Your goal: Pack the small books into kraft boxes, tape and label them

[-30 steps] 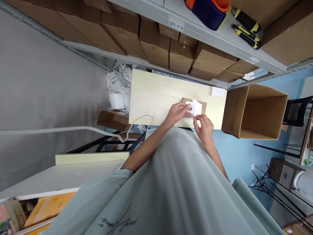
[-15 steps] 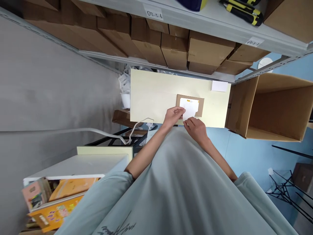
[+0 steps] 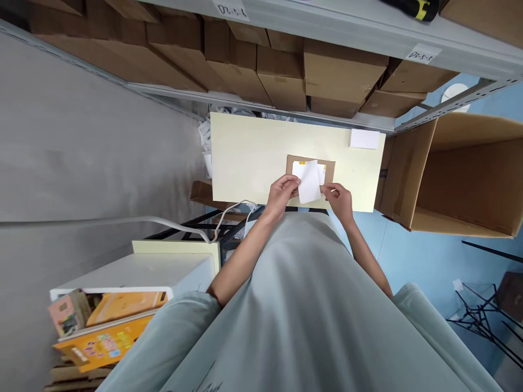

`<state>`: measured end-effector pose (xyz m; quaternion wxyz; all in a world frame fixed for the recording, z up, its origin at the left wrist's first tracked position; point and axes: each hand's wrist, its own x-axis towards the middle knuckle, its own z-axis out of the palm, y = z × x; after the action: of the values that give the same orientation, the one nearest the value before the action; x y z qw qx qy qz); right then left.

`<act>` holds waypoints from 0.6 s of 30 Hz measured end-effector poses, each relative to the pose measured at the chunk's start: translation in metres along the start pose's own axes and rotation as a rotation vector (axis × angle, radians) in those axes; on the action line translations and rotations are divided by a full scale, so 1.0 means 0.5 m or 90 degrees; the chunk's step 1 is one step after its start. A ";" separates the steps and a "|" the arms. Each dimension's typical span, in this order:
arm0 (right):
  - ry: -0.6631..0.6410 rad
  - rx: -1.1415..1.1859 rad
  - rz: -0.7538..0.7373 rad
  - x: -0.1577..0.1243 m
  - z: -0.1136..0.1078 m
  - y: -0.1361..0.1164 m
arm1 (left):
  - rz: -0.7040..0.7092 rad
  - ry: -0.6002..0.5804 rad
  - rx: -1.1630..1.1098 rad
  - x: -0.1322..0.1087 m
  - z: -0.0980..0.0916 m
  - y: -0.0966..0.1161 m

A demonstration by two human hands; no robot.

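Observation:
My left hand (image 3: 281, 193) pinches the left edge of a white paper sheet (image 3: 309, 185), which is tilted over a flat brown cardboard package (image 3: 330, 175). Under that sheet lies a white label (image 3: 322, 173) with small yellow-orange marks, partly covered. My right hand (image 3: 340, 200) is by the package's lower right side, thumb and fingers brought together near the sheet's right edge. What these fingertips hold, if anything, is too small to make out. The package lies on a pale cream tabletop (image 3: 249, 158).
A stack of white paper (image 3: 365, 139) lies at the table's far right corner. A large open cardboard box (image 3: 412, 169) stands to the right. Boxes (image 3: 345, 71) fill the shelf above. A white cable (image 3: 163, 220) runs at left, above an open cabinet (image 3: 175, 267) with orange packets.
The white sheet now stands higher over the label, covering its middle. My right hand has moved rightward, away from the sheet's lower corner; my left hand still grips the sheet.

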<state>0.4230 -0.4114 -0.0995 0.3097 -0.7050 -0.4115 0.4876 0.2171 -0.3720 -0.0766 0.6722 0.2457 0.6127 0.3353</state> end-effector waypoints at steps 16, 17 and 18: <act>-0.026 -0.150 -0.150 -0.008 0.007 -0.027 | 0.037 0.085 -0.033 0.014 -0.002 -0.072; -0.031 -0.202 -0.188 -0.017 0.012 -0.029 | 0.041 0.093 -0.034 0.015 -0.007 -0.082; -0.040 -0.253 -0.221 -0.026 0.018 -0.030 | 0.040 0.099 -0.036 0.015 -0.012 -0.092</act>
<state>0.4081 -0.4155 -0.0841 0.2315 -0.6554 -0.6233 0.3583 0.2184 -0.3967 -0.1163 0.6181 0.2191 0.6456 0.3913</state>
